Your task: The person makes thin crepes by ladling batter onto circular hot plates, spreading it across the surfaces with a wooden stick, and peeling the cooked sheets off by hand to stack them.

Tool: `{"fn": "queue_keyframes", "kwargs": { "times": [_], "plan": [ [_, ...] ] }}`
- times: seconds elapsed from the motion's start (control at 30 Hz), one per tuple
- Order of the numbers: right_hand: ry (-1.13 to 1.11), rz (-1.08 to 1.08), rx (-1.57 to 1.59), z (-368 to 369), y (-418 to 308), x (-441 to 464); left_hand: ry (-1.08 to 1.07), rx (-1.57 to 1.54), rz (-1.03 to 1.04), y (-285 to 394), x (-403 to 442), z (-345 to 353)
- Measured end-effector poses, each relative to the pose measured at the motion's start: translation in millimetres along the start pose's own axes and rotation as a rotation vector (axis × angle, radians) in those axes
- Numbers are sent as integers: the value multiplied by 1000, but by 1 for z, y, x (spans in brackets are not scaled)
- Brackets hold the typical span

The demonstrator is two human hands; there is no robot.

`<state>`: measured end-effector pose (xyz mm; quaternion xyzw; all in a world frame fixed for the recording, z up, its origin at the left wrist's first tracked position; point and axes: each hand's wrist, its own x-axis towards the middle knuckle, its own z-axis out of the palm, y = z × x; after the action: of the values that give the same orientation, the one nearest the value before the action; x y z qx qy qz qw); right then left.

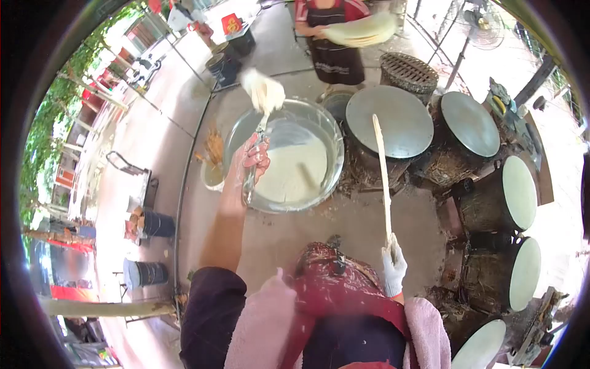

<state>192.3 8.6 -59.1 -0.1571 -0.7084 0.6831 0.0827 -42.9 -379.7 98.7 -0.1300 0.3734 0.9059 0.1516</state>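
My left hand (253, 157), bare and smeared with white, is closed round the handle of a batter-coated tool. The white, lumpy head of that tool (263, 92) is raised over the far left rim of a wide metal basin (337, 166); whether it is a brush or a ladle is unclear. Pale batter (289, 169) lies in the basin. My right hand (394, 267), in a white glove, grips a long thin wooden stick (383, 172). The stick points forward, its tip over a round flat griddle (390, 120).
More round griddles (470, 125) on dark drum stoves curve round my right; pale sheets cover some (519, 192). Across from me a person (335, 37) holds a stack of pale round sheets (361, 31). A small tub (212, 178) with a straw-coloured bundle stands left of the basin.
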Motion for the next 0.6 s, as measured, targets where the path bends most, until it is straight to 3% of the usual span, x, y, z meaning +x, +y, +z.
{"fn": "queue_keyframes", "kwargs": {
  "times": [0.17, 0.2, 0.3, 0.4, 0.5, 0.53, 0.6],
  "plan": [
    [102, 135, -62, -13, 17, 31, 420, 96, 52, -21, 45, 43],
    [125, 170, -71, -15, 12, 36, 165, 380, 34, -25, 56, 10],
    [218, 206, -64, -19, 14, 52, -47, 654, 183, -42, 59, 31],
    [332, 188, -56, -28, 27, 63, -137, 652, -45, -36, 80, 90],
    [414, 234, -128, -50, 31, 74, -244, 423, -374, -60, 127, 117],
    [438, 257, -141, -61, 23, 78, -352, 183, -575, -79, 150, 112],
    [459, 297, -154, -80, 7, 84, -288, 58, -816, -119, 178, 129]
  ]
}}
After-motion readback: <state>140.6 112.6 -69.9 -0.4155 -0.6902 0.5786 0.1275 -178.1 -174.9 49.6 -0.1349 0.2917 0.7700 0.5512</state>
